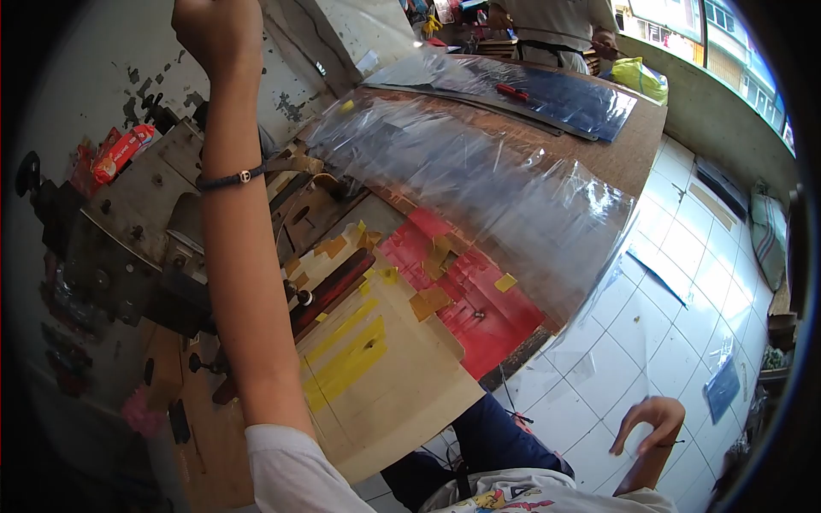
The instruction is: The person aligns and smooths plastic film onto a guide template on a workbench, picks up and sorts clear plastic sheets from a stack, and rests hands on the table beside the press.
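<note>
My left arm reaches up across the machine, with a dark bracelet on the wrist. My left hand [221, 34] is closed in a fist at the top edge of the view; anything inside it is hidden. Below the forearm stands a dark metal machine [128, 256] with knobs. A tan board [402, 410] with yellow tape strips lies on the work surface beside it, next to a red taped sheet [487, 312]. Down at the lower right, over the tiled floor, my right hand [657, 421] hangs with curved fingers apart, holding nothing.
Clear plastic sheets [479, 179] cover much of the wooden table [643, 162]. A red-handled tool [511, 91] lies on a dark sheet at the back. Another person [560, 30] stands behind the table. A red packet [122, 154] rests on the machine; sacks [767, 235] stand right.
</note>
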Demonstrator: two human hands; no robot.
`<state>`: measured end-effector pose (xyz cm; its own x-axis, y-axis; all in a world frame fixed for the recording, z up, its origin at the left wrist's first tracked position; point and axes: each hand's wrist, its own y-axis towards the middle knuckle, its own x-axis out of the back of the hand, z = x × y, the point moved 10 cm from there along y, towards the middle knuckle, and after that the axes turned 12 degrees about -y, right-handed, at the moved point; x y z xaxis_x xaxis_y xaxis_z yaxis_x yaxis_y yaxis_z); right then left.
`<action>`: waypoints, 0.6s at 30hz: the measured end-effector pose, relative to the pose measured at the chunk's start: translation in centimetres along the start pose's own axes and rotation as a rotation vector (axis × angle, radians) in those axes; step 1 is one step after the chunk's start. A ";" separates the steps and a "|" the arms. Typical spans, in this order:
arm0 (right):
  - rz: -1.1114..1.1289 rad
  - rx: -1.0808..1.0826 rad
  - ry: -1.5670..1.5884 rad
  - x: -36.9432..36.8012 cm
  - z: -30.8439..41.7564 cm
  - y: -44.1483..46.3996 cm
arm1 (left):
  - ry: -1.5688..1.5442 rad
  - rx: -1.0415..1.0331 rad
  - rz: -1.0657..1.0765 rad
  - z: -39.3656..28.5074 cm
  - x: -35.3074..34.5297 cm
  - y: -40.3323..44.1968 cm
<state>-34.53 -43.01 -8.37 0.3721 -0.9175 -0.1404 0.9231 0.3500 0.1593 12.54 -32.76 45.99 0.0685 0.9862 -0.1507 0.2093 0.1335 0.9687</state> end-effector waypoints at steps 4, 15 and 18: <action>-0.086 -0.346 -0.285 -1.3 -1.1 2.0 | -0.197 -0.091 0.001 7.4 0.7 3.5; -1.437 0.007 -0.363 8.0 7.9 -5.1 | 0.634 0.440 0.744 26.3 -7.1 -1.3; -1.468 -0.027 -0.429 10.7 10.5 -1.4 | 0.893 0.579 0.899 23.6 -6.4 -11.9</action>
<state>-32.85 -55.28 0.15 -0.8940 -0.4282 0.1320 0.4431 -0.8886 0.1182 32.62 -43.01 30.75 -0.1989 0.4687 0.8607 0.8104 -0.4152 0.4134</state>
